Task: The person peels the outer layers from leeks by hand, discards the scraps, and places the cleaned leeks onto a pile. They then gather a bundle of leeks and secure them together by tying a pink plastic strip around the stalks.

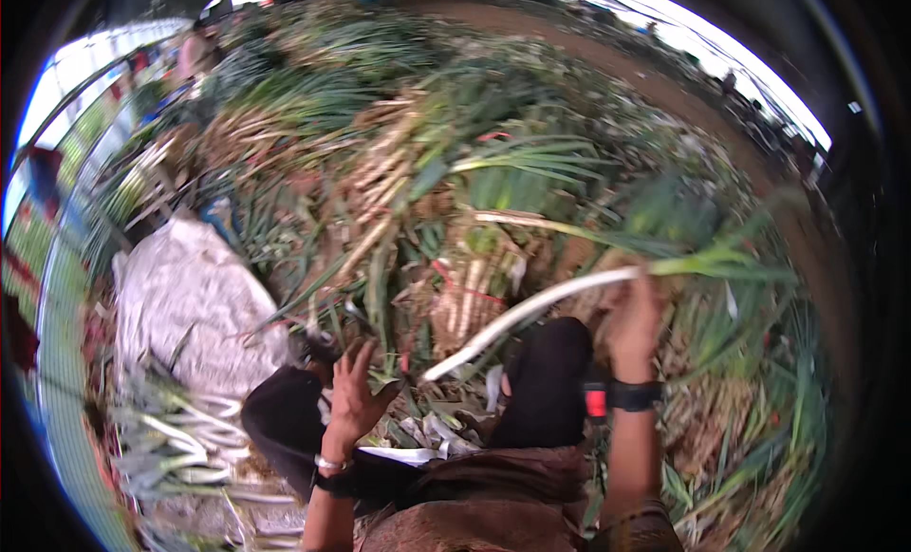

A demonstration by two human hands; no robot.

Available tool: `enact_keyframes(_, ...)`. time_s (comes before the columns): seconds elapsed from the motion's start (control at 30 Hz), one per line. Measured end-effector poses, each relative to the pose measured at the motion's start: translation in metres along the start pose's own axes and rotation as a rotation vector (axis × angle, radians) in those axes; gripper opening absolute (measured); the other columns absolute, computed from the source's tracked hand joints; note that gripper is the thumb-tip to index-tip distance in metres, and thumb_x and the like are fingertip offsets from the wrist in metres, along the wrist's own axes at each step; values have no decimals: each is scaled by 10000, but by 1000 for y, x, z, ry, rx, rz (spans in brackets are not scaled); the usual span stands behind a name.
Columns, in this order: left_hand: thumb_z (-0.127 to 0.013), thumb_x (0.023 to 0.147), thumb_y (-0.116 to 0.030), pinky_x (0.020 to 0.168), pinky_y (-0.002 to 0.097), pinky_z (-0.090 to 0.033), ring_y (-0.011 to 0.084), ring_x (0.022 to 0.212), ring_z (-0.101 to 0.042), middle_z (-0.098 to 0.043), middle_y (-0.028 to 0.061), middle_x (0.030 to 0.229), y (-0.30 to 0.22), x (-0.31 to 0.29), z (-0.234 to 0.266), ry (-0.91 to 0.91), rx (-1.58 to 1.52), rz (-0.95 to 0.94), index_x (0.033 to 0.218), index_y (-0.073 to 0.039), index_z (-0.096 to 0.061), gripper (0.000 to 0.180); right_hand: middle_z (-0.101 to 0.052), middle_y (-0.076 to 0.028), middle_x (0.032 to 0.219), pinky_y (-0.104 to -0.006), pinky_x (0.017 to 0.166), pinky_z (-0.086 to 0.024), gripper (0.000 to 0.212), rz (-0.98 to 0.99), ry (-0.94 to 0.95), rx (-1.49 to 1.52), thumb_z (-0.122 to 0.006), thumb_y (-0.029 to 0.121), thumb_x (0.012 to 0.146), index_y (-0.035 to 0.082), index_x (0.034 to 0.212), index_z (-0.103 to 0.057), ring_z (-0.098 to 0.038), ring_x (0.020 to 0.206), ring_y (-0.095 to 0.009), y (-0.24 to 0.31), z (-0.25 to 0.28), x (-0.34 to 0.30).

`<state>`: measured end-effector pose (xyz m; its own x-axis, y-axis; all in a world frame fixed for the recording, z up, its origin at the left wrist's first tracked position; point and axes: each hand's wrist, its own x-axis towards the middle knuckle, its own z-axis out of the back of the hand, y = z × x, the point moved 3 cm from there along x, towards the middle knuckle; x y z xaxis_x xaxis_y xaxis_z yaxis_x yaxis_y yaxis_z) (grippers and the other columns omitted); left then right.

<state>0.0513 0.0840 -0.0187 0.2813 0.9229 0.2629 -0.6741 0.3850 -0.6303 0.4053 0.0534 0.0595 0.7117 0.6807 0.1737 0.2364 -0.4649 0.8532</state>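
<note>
A long green onion (pixel 534 308) with a clean white stalk and green leaves lies slantwise across the front of me. My right hand (pixel 634 326) grips it near where the white turns green, and its root end points down to the left. My left hand (pixel 357 400) holds nothing; its fingers are spread above my left knee, apart from the stalk's lower end. Just beyond my knees stands a bundle of unpeeled green onions (pixel 470 300) bound with red ties. Stripped leaf scraps (pixel 432 430) lie between my legs.
A white sack (pixel 195 300) lies at my left. Below it, clean white-stalked green onions (pixel 190 433) rest in a row. Heaps of untrimmed green onions (pixel 323 96) spread ahead, and more lie along my right (pixel 731 429). A person (pixel 196 54) sits at the far left.
</note>
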Motion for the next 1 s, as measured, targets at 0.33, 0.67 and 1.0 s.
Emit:
enact_keyframes(0.33, -591, 812, -257, 464, 320, -443, 175, 508, -592, -577, 108, 545, -1, 22, -115, 475, -158, 183, 774, 35, -588, 295, -532, -7, 649, -190, 425, -379, 236, -91, 194, -25, -479, 194, 907, -17, 995, -536, -467, 488, -39, -42, -13, -94)
enact_keyframes(0.67, -495, 852, -174, 436, 285, -461, 166, 470, -564, -597, 109, 613, 73, 47, -180, 613, -598, 352, 910, 52, -567, 244, -582, -47, 652, -276, 470, -422, 292, 570, -1009, -1147, -450, 267, 895, 24, 865, -610, -524, 543, -127, 210, 344, -172)
enact_keyframes(1.0, -581, 753, -97, 501, 276, -477, 164, 633, -593, -613, 140, 804, 130, 55, -246, 720, -556, 132, 913, 45, -579, 214, -555, -169, 972, -364, 651, -463, 455, 813, -2139, -1282, -505, 357, 850, -38, 1045, -391, -573, 779, -235, 325, 505, -619)
